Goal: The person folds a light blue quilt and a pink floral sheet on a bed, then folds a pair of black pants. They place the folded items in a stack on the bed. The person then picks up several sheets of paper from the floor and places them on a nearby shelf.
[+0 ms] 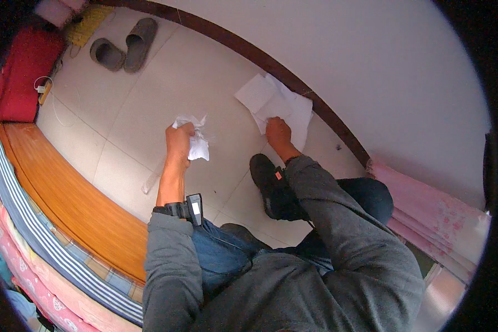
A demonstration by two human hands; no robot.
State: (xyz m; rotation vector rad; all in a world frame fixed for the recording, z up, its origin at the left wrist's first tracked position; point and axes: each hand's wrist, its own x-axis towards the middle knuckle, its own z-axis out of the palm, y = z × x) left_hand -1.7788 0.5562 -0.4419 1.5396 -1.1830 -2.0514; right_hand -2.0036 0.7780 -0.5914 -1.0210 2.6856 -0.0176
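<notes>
My left hand (pixel 177 140) is closed around a crumpled bunch of white tissue-like paper (pixel 199 150), held above the tiled floor. A thin, see-through film seems to stick out of the bunch, though its edges are blurred. Over by the wall, my right hand (pixel 279 135) has its fingers curled at the near edge of several flat white paper sheets (pixel 296 112), which look pinched there. Its fingertips are partly hidden. The sheets overlap on the floor, and their far side reaches the dark skirting board (pixel 269 74).
Grey slippers (pixel 139 45) lie at the far left. A red fabric item (pixel 25 74) and a white cable (pixel 56 110) are beside the wooden bed frame (pixel 66 182). My black shoe (pixel 269 186) stands just below the sheets. Pink patterned cloth (pixel 431 211) hangs at right.
</notes>
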